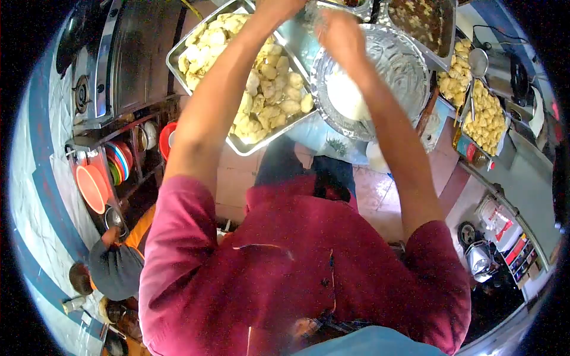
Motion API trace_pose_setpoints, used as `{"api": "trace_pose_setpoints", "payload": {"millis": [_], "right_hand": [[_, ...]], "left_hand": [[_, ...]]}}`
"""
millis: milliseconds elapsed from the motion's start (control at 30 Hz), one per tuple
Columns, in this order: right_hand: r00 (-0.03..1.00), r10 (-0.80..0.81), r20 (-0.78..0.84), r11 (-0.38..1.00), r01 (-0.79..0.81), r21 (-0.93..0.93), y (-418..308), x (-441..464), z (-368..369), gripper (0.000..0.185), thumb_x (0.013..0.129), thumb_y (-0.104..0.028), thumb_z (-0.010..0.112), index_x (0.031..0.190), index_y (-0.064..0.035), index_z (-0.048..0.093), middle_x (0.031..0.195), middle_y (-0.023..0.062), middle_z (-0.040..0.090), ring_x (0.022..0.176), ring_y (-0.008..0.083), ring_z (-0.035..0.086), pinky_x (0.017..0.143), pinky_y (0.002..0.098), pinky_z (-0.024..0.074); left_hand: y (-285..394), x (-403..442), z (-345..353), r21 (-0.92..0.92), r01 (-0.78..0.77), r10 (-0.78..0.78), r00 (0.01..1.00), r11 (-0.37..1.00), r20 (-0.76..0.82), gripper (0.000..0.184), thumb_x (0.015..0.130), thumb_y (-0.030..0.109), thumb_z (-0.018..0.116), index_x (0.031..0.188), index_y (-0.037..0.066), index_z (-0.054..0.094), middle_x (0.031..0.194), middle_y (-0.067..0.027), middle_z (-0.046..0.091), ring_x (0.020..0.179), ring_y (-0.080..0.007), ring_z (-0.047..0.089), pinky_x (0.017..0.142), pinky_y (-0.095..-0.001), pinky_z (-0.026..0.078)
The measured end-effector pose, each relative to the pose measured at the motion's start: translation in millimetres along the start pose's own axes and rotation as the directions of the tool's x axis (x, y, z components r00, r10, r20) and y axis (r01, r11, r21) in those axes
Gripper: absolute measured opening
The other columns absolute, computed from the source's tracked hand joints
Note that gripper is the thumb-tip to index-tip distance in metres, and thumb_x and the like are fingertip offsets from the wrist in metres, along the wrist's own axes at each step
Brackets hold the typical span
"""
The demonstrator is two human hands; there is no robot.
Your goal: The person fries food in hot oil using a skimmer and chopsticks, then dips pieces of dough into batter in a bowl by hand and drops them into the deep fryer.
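Observation:
My left hand (pixel 284 8) reaches the top edge of the head view, partly cut off, and its fingers are hidden. Close by on the right, my right hand (pixel 340 32) is smeared by motion over the rim of a round metal basin (pixel 409 77). Grey-white paste coats the inside of that basin, and a smooth white mass (pixel 346 98) lies in it. Under my left forearm stands a rectangular metal tray (pixel 237 147) heaped with pale yellow, coated lumps (pixel 276 89). What either hand holds, if anything, cannot be made out.
A deep metal pan (pixel 418 24) of brown liquid with pale bits stands beyond the basin. On the right are trays of yellow pieces (pixel 485 118) and a strainer (pixel 478 61). Shelves at left hold an orange basin (pixel 93 188) and colored plates. Another person (pixel 116 270) is at lower left.

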State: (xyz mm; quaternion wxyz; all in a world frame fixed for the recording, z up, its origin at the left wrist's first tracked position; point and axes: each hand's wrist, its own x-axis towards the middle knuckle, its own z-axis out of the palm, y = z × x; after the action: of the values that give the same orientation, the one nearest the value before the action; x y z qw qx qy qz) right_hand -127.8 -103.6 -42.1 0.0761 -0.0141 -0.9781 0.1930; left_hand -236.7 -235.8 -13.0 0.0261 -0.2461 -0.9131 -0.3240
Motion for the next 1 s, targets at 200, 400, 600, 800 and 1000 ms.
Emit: {"api": "trace_pose_setpoints", "payload": {"millis": [200,400,600,800,1000], "right_hand": [[0.789,0.294,0.54,0.914,-0.398,0.083,-75.1,-186.6,79.2,0.047,0.089,-0.012,0.053,0.13,0.007,0.043,0.121,0.0281,0.051,0.11,0.0429,0.054,0.087,0.0473,0.0496],[0.817,0.436,0.378,0.891,-0.452,-0.049,-63.6,-215.7,135.5,0.063,0.087,-0.006,0.049,0.146,-0.0019,0.028,0.132,0.0328,0.041,0.108,0.0472,0.055,0.086,0.0513,0.0507],[0.731,0.516,0.446,0.836,-0.544,-0.075,-55.6,-200.3,139.6,0.067,0.086,-0.012,0.053,0.148,-0.015,0.029,0.132,0.0288,0.047,0.101,0.0435,0.063,0.085,0.0488,0.0517],[0.751,0.546,0.372,0.816,-0.576,-0.033,-46.1,-212.7,152.2,0.054,0.088,-0.016,0.053,0.14,-0.0195,0.04,0.127,0.0214,0.055,0.097,0.0427,0.064,0.086,0.0499,0.0512],[0.903,0.427,-0.049,0.791,-0.347,0.503,-50.3,-232.4,151.1,0.041,0.09,-0.025,0.062,0.127,-0.0109,0.051,0.097,0.0152,0.068,0.067,0.0247,0.065,0.06,0.0408,0.0526]], "left_hand": [[-35.3,-209.4,40.7,-0.09,0.195,-0.16,0.942,0.977,0.296,0.027,0.089,0.024,0.06,0.106,0.004,0.066,0.088,-0.0203,0.067,0.081,-0.0376,0.065,0.073,-0.0458,0.052],[-54.4,-291.1,104.8,0.254,-0.12,0.012,0.92,0.96,0.392,0.035,0.084,0.016,0.06,0.116,0.003,0.06,0.117,-0.018,0.062,0.114,-0.0358,0.055,0.096,-0.0452,0.044],[-59.6,-297.4,132.1,0.337,-0.164,0.047,0.943,0.927,0.329,0.043,0.075,0.023,0.07,0.112,0.006,0.057,0.114,-0.0128,0.057,0.111,-0.032,0.051,0.091,-0.0449,0.04],[-48.9,-286.9,107.8,0.161,-0.058,0.002,0.945,0.985,0.327,0.045,0.072,0.02,0.071,0.111,0.005,0.055,0.108,-0.0145,0.059,0.107,-0.0317,0.054,0.089,-0.047,0.04],[-48.5,-286.8,71.7,-0.225,0.305,-0.293,0.952,0.926,0.086,0.046,0.076,0.021,0.074,0.116,0.005,0.058,0.102,-0.0155,0.064,0.097,-0.03,0.06,0.082,-0.0415,0.046]]}}
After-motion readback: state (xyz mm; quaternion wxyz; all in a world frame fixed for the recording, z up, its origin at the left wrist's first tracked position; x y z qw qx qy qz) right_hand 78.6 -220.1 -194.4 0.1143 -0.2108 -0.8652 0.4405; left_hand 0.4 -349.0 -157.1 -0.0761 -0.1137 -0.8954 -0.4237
